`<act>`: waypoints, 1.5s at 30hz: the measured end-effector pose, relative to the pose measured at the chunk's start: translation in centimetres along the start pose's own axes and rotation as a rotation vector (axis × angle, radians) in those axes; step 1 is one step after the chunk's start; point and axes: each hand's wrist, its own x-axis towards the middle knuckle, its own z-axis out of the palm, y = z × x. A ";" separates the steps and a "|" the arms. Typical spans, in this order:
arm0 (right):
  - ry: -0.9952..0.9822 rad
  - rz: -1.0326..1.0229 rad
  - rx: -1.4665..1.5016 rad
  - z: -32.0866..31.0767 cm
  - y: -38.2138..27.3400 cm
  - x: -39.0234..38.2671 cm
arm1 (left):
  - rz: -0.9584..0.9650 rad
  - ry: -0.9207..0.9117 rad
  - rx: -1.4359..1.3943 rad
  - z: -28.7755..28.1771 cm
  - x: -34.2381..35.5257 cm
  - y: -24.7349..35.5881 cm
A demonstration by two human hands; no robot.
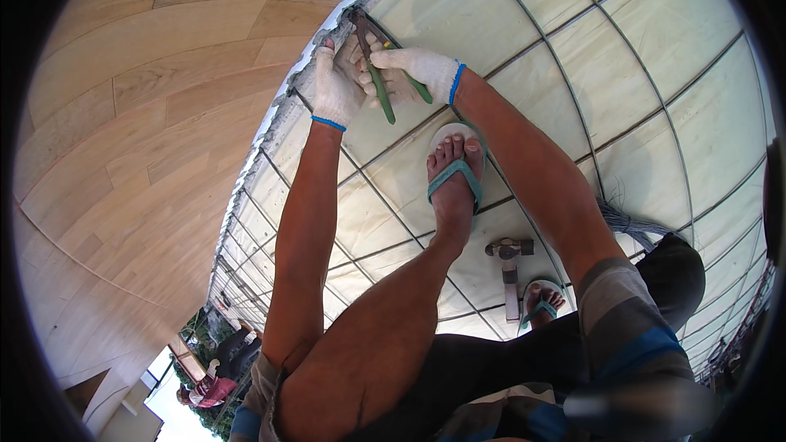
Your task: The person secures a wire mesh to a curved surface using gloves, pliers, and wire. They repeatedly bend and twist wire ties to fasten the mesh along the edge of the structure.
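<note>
My right hand (426, 71), in a white knit glove with a blue cuff, is closed on pincers (379, 92) with green handles and a dark metal head. The pincers' head is at the mesh's edge by the wall. My left hand (334, 92), gloved the same way, is beside them, its bare thumb tip raised against the concrete edge and its fingers apart; some are hidden behind the pincers. I make out nothing held in it. Thin steel bars (550, 41) form a mesh over pale sheeting (630, 168) under both hands.
A hammer (510, 274) lies on the mesh between my sandalled feet. A bundle of tie wire (630, 221) lies to the right, by my knee. Wood-look planks (164, 115) fill the left side beyond a rough concrete edge (274, 115). Another person (214, 389) works at the lower left.
</note>
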 end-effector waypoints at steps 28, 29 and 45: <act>0.824 0.105 -1.345 7.0 2.9 0.1 | -0.048 0.302 0.882 3.4 7.0 0.2; 0.927 0.035 -1.295 7.8 4.0 0.9 | -0.036 0.300 1.004 1.7 7.6 0.4; -0.177 -0.312 0.631 4.7 7.9 1.5 | -0.195 0.192 0.632 1.4 2.0 3.7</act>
